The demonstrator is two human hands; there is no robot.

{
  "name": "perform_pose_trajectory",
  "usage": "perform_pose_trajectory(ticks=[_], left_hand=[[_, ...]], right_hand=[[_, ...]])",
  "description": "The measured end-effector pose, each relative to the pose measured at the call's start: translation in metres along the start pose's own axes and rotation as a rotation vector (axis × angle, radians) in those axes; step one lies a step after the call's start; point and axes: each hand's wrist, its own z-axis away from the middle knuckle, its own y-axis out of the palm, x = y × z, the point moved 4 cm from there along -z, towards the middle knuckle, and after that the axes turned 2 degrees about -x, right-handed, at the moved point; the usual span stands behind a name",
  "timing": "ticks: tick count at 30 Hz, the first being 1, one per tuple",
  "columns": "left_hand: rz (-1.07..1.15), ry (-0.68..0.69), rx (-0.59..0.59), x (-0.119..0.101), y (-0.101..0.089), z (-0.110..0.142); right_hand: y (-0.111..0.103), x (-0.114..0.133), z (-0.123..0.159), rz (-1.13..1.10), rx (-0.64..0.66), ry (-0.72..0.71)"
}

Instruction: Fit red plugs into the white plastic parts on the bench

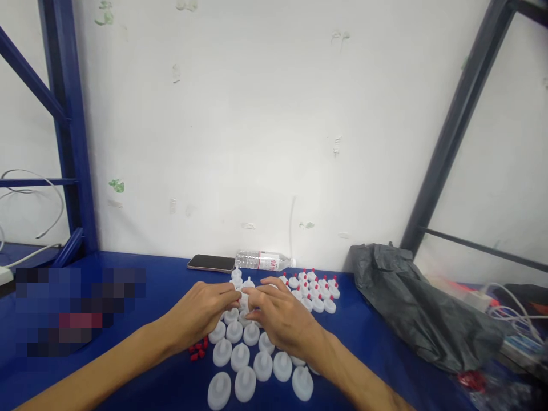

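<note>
My left hand point(209, 305) is closed, its thumb and fingertips pinched together above the white bottles. Close beside it, my right hand point(285, 319) has its fingers curled in toward the left fingertips. What either hand pinches is hidden by the fingers. Below and around both hands stand several small white squeeze bottles point(240, 358) with bare nozzles. Similar bottles with red tips point(317, 304) are grouped behind my right hand. A small pile of loose red caps point(197, 349) lies under my left wrist.
Against the wall lie a dark phone point(211, 262) and a clear drink bottle point(263, 261) on its side. A dark plastic bag point(419, 308) covers the right of the blue table point(141, 285). White cables point(520, 317) and blue frame posts point(71, 125) flank the workspace.
</note>
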Motion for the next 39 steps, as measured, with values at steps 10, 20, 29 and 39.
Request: perform_pose_trajectory(ticks=[10,20,29,39], left_hand=[[-0.003,-0.029,0.022,0.011,0.010,0.000],[-0.068,-0.341,0.040,0.057,-0.008,0.005],[-0.112,-0.404,0.095,0.077,-0.004,0.015],[-0.103,-0.462,0.178,0.074,-0.008,0.012]], right_hand=[[0.002,0.003,-0.003,0.064,0.120,0.044],[-0.036,-0.043,0.006,0.220,0.104,0.297],[-0.034,-0.051,0.013,0.203,0.188,0.368],[-0.018,-0.045,0.020,0.106,0.407,0.373]])
